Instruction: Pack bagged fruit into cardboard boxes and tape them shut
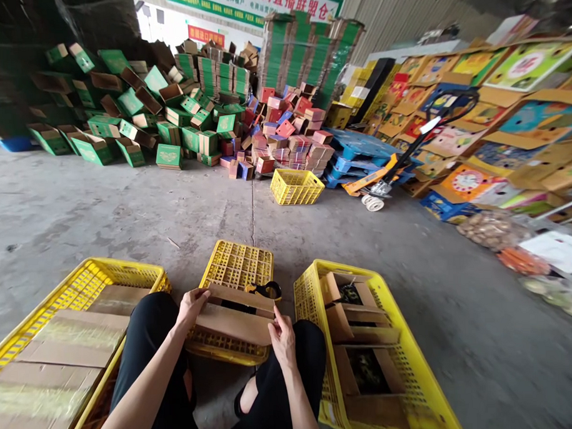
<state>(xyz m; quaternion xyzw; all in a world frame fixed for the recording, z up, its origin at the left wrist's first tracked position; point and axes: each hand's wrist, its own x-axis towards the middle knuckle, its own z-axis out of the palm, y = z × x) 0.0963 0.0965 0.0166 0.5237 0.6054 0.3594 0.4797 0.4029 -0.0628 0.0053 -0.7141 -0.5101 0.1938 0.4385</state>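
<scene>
A small cardboard box [233, 326] rests on an upturned yellow crate [240, 260] between my knees. Its two long flaps lean inward, with a dark gap between them. My left hand [191, 307] pinches the box's left end, and my right hand [281, 340] grips the right end by the flap edge. Just beyond the box, a tape dispenser [268, 290] with a black handle lies on the crate. In the yellow crate on my right [387, 286] stand cardboard boxes with raised flaps [347, 293] and dark contents. Taped, closed boxes [74, 337] fill the yellow crate on my left [114, 265].
Another yellow crate [297, 188] sits on the concrete floor ahead. Behind it are piles of green boxes [169, 155] and small red boxes [283, 128]. Blue pallets [359, 146] and a pallet jack [378, 180] stand near stacked printed cartons [467, 182] at the right.
</scene>
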